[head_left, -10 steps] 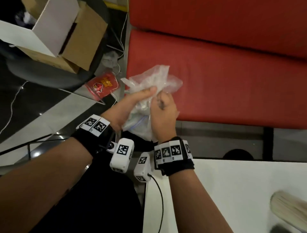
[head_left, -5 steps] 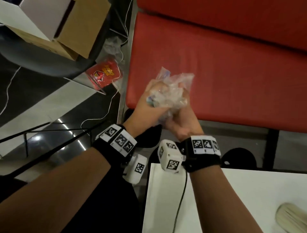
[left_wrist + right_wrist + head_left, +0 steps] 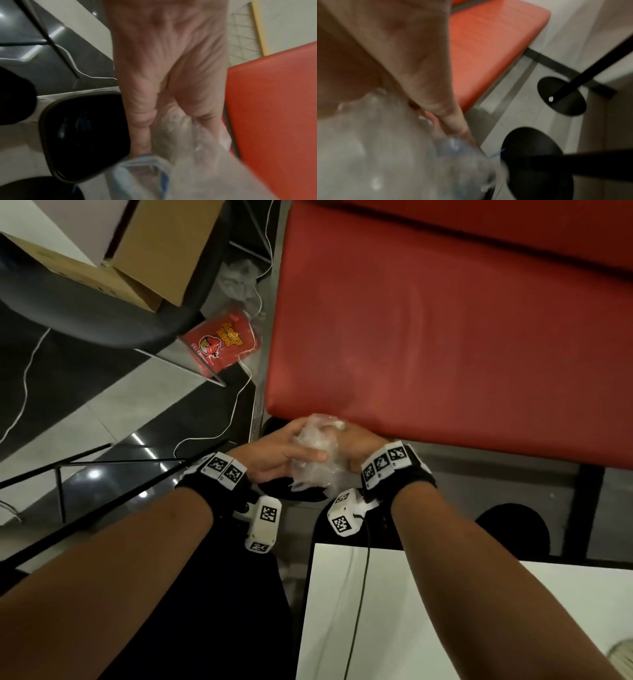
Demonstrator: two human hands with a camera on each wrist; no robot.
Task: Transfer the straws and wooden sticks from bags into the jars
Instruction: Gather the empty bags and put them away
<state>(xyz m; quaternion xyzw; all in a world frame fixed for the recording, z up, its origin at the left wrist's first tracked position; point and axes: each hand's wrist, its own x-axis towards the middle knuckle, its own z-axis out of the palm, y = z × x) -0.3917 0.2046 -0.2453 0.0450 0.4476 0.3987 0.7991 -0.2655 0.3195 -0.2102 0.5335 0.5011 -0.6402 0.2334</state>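
A crumpled clear plastic bag (image 3: pixel 317 455) with a blue zip strip is squeezed between both hands, off the table's far left corner and over a black bin (image 3: pixel 85 135). My left hand (image 3: pixel 284 451) grips the bag from the left, thumb across its front. My right hand (image 3: pixel 352 446) wraps it from the right. The wrist views show the bag (image 3: pixel 185 169) (image 3: pixel 385 155) bunched in my palms, blurred. A bundle of wooden sticks (image 3: pixel 621 659) lies at the table's right edge. No jar is in view.
A red bench seat (image 3: pixel 445 337) fills the far side, its front edge just beyond my hands. A white table (image 3: pixel 394 611) is near me at right. Cardboard boxes (image 3: pixel 137 254), a red snack packet (image 3: pixel 221 344) and cables lie on the floor at left.
The loose bag has been crushed into a tight ball between both hands. My hands have moved down and nearer, from in front of the bench seat to over the black bin.
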